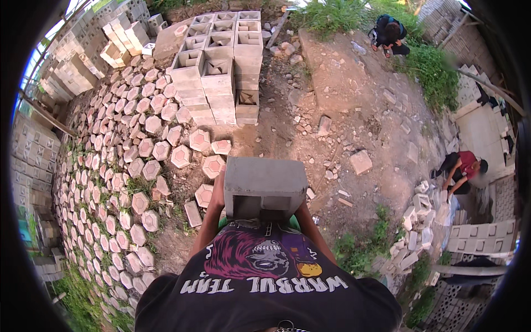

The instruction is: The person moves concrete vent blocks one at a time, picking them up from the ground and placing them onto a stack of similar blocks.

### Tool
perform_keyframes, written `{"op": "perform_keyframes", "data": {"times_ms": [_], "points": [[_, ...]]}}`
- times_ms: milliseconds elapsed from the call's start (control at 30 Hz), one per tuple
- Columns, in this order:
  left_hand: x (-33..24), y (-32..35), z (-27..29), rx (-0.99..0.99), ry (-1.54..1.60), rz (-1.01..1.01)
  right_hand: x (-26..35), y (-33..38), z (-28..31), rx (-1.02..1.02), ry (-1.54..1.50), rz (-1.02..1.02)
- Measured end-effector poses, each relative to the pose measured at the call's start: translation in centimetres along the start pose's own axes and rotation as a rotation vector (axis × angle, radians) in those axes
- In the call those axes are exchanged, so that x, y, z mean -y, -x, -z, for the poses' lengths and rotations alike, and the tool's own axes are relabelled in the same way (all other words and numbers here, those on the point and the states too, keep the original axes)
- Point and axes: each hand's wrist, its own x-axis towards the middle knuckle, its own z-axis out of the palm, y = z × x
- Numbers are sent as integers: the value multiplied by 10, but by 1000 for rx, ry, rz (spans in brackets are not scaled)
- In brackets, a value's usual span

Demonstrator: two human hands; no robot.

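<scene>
Held out in front of my body is a grey hollow concrete block, its smooth side up and two cavities facing me. My left hand grips its left side, with the fingertips out of sight. On the other side my right hand supports the right end and is mostly hidden by the block. Straight beyond stands a tall stack of similar hollow blocks, with their cavities showing at the top. A gap of bare ground shows between the held block and that stack.
Hexagonal pavers cover the ground on the left. Loose stones and a broken-block pile lie to the right. One person crouches there; another person is at the far right. More blocks stand far left.
</scene>
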Motion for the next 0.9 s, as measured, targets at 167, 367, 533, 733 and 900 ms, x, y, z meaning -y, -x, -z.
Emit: {"op": "perform_keyframes", "data": {"times_ms": [167, 367, 533, 733, 900], "points": [[59, -95, -27, -88, -150, -206, -13, -148, 27, 185, -276, -251], [82, -188, -91, -308, -61, -70, -57, -281, 86, 208, -657, -723], [44, -232, -112, -397, 63, 78, -55, -337, 83, 311, -366, -370], [78, -305, -97, -414, 103, -7, -58, -424, 63, 269, -526, -816], [67, -412, -82, -320, 335, 104, -102, -510, 52, 201, -525, -679]]}}
